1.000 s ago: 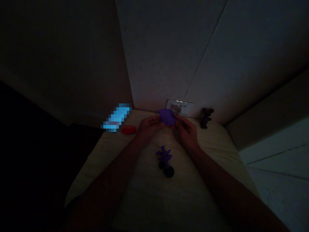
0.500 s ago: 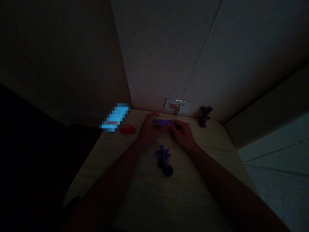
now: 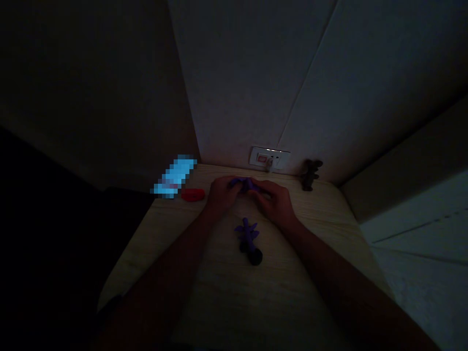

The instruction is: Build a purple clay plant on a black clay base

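Between both hands is a soft-looking purple piece, perhaps modelling clay; the dim light hides its exact shape. My left hand is closed on its left end, with the thumb near the middle. On the other side my right hand pinches it between thumb and fingers. Nearer to me, between the forearms, lies a purple figure with a stem-like body, pointed side pieces and black round parts at its lower end.
A wooden tabletop meets the wall. Left of my hands lie a red object and a bright blurred screen. A dark small figure stands at the back right, near a wall socket with a plug.
My left fingers, stretched out before, have curled in around the purple piece. The piece now looks bent or folded where it was longer and flatter. The purple figure has stayed put.
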### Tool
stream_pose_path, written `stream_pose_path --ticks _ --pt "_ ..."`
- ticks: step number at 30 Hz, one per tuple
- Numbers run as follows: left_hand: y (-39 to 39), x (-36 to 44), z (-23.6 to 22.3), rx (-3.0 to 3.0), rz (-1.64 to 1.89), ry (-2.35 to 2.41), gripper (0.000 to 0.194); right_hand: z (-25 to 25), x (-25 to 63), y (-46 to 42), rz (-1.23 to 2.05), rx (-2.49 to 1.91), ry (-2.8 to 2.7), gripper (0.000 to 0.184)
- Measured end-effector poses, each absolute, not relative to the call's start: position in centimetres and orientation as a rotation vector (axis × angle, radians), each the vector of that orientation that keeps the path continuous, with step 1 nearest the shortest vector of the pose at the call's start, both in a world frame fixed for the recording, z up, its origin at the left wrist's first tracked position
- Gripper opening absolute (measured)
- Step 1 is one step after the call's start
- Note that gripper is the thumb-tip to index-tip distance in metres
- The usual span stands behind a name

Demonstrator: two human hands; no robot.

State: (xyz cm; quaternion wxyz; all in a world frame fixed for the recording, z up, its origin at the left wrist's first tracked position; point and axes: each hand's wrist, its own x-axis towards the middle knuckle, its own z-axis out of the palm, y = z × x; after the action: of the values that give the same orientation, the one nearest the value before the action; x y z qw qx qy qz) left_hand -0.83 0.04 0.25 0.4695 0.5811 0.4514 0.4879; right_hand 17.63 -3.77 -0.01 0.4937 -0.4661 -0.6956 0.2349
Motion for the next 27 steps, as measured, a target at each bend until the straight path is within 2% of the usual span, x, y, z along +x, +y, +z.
stream_pose_path --ticks 5,7,11,13,21,27 --pt "0.1 -0.9 0.3 1.353 1.069 0.956 0.03 0.2 17.5 -3.6 0.391 -1.072 -1.806 0.027" --pt "0.1 -1.0 0.3 1.352 1.077 1.009 0.031 0.4 17.3 -3.6 0.442 -1.057 -1.808 0.034" --pt "0.1 -1.0 0.3 1.3 1.116 0.97 0.025 0.4 17.0 -3.8 0.696 -1.034 -1.61 0.059" --pt "0.1 -0.9 0.4 1.35 1.119 0.953 0.021 0.3 17.0 -3.8 0.7 -1.076 -1.538 0.063" --pt "0.1 -0.6 0.6 1.361 1.172 0.95 0.019 -0.3 17.3 -3.4 0.581 -1.212 -1.583 0.035" --pt "0.9 -1.0 -0.6 1.261 1.113 0.817 0.026 -0.3 17.3 -3.5 0.71 -1.233 -1.509 0.029"
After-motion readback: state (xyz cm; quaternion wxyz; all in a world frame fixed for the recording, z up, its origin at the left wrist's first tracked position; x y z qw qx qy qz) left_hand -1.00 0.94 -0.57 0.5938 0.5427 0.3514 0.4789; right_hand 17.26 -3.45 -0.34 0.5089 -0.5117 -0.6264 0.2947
